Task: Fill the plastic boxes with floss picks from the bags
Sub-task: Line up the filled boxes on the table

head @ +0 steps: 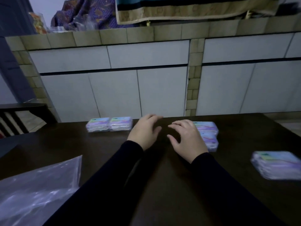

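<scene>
On a dark wooden table [162, 185], my left hand [145, 132] and my right hand [187, 138] hover side by side near the far edge, fingers loosely spread, holding nothing. Two clear plastic boxes [109, 126] with pastel labels sit side by side left of my left hand. Two more boxes [209, 136] lie right behind my right hand, partly hidden by it. Another stack of boxes [276, 165], blurred, sits at the right edge. A clear plastic bag [37, 190] lies flat at the near left.
Beyond the table stands a tiled counter [146, 36] with white cabinet doors below. Patterned cloth [91, 12] and glassware sit on top of it. A dark chair back [17, 118] stands at the left.
</scene>
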Demonstrator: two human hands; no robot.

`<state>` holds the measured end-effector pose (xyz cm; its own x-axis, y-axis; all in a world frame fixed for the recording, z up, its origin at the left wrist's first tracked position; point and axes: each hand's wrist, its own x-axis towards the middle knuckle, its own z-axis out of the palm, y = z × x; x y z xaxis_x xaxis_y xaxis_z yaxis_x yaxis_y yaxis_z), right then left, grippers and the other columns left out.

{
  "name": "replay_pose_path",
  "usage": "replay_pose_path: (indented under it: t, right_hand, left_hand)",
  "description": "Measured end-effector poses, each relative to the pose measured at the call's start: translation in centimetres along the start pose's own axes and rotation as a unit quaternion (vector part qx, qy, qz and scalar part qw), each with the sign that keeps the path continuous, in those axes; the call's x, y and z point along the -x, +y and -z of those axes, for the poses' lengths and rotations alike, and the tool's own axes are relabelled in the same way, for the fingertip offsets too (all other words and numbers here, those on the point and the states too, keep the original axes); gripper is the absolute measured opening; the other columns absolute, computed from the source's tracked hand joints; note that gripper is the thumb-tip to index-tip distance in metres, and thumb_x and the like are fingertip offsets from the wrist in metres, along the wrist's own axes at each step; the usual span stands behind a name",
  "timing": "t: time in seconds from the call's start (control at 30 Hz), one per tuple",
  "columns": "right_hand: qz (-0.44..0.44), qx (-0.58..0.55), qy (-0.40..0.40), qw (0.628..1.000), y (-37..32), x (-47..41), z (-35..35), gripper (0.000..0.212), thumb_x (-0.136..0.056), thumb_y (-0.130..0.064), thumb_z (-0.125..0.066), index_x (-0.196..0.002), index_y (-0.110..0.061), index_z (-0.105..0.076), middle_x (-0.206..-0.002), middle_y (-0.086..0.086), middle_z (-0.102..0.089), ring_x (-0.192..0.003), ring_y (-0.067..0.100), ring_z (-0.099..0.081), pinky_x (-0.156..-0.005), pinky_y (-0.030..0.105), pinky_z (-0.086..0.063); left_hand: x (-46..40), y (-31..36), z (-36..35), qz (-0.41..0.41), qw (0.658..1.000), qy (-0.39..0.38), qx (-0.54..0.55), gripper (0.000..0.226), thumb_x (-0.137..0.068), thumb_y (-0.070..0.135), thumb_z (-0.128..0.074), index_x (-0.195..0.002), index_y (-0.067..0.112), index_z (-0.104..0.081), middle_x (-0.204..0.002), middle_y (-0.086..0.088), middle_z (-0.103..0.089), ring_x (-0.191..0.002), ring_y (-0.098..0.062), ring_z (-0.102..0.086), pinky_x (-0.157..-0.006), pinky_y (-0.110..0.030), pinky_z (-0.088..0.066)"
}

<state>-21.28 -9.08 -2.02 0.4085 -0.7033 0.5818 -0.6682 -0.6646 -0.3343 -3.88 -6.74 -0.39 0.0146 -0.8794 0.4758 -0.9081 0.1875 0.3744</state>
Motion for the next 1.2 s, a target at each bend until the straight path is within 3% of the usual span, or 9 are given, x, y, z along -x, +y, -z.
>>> replay_pose_path:
  t: [0.13, 0.3, 0.4, 0.63, 0.73, 0.93, 1.2]
  right_hand:
    - [-0.078, 0.013, -0.073, 0.994, 3.7, 2.3, 3.4, 0.048, -0.088, -0.039, -0.065, -0.132, -0.023, -0.057, -0.134, -0.008, -0.051, -0.13, 0.011, -0.037, -0.111, 0.03, -0.026]
    - [-0.079, 0.024, -0.133, 0.988, 5.5, 3.8, 5.5, 0.047, -0.092, -0.031, -0.06, -0.137, -0.019, -0.053, -0.146, -0.006, -0.045, -0.136, 0.01, -0.035, -0.115, 0.027, -0.022]
    - [-0.099, 0.031, -0.137, 0.985, 6.1, 4.1, 6.1, 0.046, -0.096, -0.028, -0.055, -0.141, -0.018, -0.047, -0.149, -0.004, -0.041, -0.14, 0.011, -0.029, -0.117, 0.03, -0.018]
    - [-0.152, 0.082, -0.146, 0.974, 6.4, 3.7, 5.3, 0.049, -0.099, -0.02, -0.05, -0.146, -0.017, -0.038, -0.154, 0.0, -0.032, -0.144, 0.021, -0.018, -0.116, 0.034, -0.018]
    - [-0.147, 0.086, -0.148, 0.974, 6.2, 3.1, 4.5, 0.05, -0.099, -0.021, -0.049, -0.147, -0.017, -0.035, -0.155, 0.0, -0.03, -0.146, 0.022, -0.016, -0.117, 0.034, -0.016]
    - [-0.091, 0.079, -0.164, 0.979, 4.6, 0.7, 2.1, 0.048, -0.102, -0.027, -0.044, -0.148, -0.017, -0.033, -0.156, 0.001, -0.03, -0.145, 0.02, -0.019, -0.117, 0.032, -0.014]
    - [-0.087, 0.063, -0.16, 0.981, 2.6, -3.4, -2.1, 0.048, -0.102, -0.024, -0.045, -0.148, -0.016, -0.035, -0.155, 0.001, -0.032, -0.145, 0.02, -0.02, -0.117, 0.031, -0.012]
  left_hand:
    - [-2.8, 5.2, -2.9, 0.002, 0.997, -0.073, 0.034, 0.039, -0.093, 0.017, -0.057, -0.132, 0.022, -0.055, -0.135, 0.0, -0.053, -0.125, -0.017, -0.048, -0.107, -0.028, -0.034]
    - [-5.5, 9.8, -6.1, 0.011, 0.982, -0.185, 0.025, 0.033, -0.097, 0.028, -0.051, -0.13, 0.024, -0.058, -0.136, 0.001, -0.054, -0.121, -0.017, -0.051, -0.104, -0.027, -0.037]
    - [-6.0, 10.1, -7.1, 0.012, 0.979, -0.204, 0.007, 0.031, -0.098, 0.029, -0.05, -0.126, 0.025, -0.061, -0.134, 0.002, -0.057, -0.12, -0.015, -0.052, -0.105, -0.029, -0.039]
    - [-5.3, 7.5, -6.7, 0.027, 0.991, -0.128, -0.028, 0.029, -0.095, 0.029, -0.056, -0.121, 0.02, -0.064, -0.128, 0.001, -0.06, -0.116, -0.018, -0.055, -0.101, -0.028, -0.04]
    - [-4.4, 5.5, -5.9, 0.048, 0.991, -0.102, -0.078, 0.027, -0.092, 0.034, -0.059, -0.115, 0.019, -0.063, -0.12, -0.001, -0.058, -0.107, -0.021, -0.055, -0.09, -0.03, -0.043]
    - [-1.4, -0.3, -3.8, 0.07, 0.982, -0.018, -0.172, 0.018, -0.088, 0.005, -0.053, -0.105, 0.01, -0.056, -0.114, -0.01, -0.057, -0.108, -0.029, -0.044, -0.091, -0.037, -0.041]
    - [-0.1, -3.7, -3.4, 0.11, 0.985, 0.071, -0.116, 0.018, -0.086, -0.007, -0.048, -0.092, 0.008, -0.055, -0.101, -0.012, -0.059, -0.112, -0.031, -0.046, -0.097, -0.036, -0.033]
